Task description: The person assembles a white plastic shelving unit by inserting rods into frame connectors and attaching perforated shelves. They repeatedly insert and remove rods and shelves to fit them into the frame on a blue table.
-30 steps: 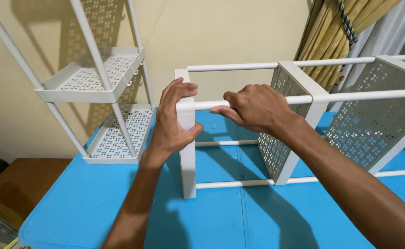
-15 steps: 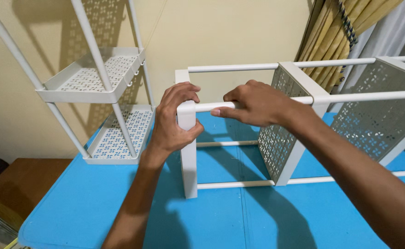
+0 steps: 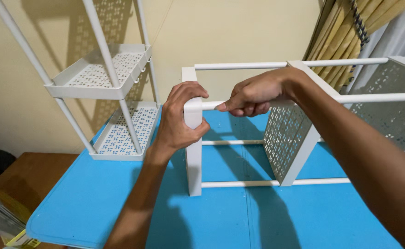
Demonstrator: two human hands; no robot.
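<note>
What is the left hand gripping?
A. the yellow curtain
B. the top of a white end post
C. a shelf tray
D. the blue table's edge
B: the left hand wraps the top of the white end post, while the right hand pinches the rod.

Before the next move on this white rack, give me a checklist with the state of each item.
1. Left hand grips the end panel at its top corner: ok.
2. Right hand pinches the top front rod beside that panel: ok.
3. Rod end seated fully in the end panel: cannot tell, fingers cover the joint.
4. Bottom front rod meets the end panel and the perforated divider: ok.
5. Rack stands on the blue table: ok.
6. Tiered corner shelf stands apart from the hands: ok.
</note>
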